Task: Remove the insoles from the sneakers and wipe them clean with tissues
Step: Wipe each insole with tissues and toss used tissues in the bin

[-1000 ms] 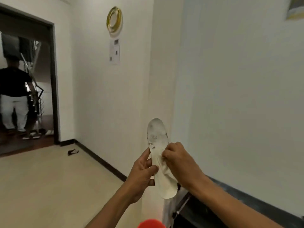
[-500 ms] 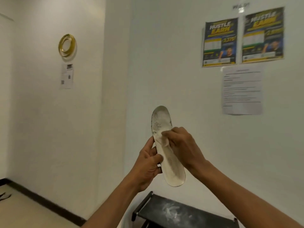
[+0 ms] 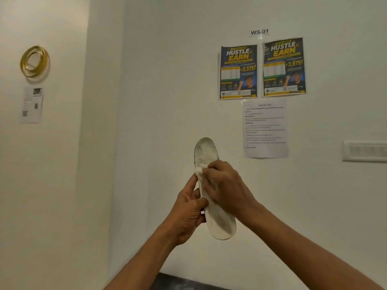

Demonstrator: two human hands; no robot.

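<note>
White soiled insole (image 3: 220,225) upright in mid-air, centre view. L hand (image 3: 186,214) grips its mid edge, thumb in front, fingers curled behind. R hand (image 3: 227,189) pinches tissue wad (image 3: 199,171), pressed on insole's upper half. Wall behind: left poster (image 3: 238,72), right poster (image 3: 284,66), WS-01 label (image 3: 259,32) above, printed sheet (image 3: 265,128) below, switch plate (image 3: 364,151) far rt. Side wall: gold ring (image 3: 35,61), paper notice (image 3: 32,105) under it. Wall corner (image 3: 117,143) just left of hands. Dark surface (image 3: 178,284) at bottom edge, below forearms. Open air both sides of insole.
</note>
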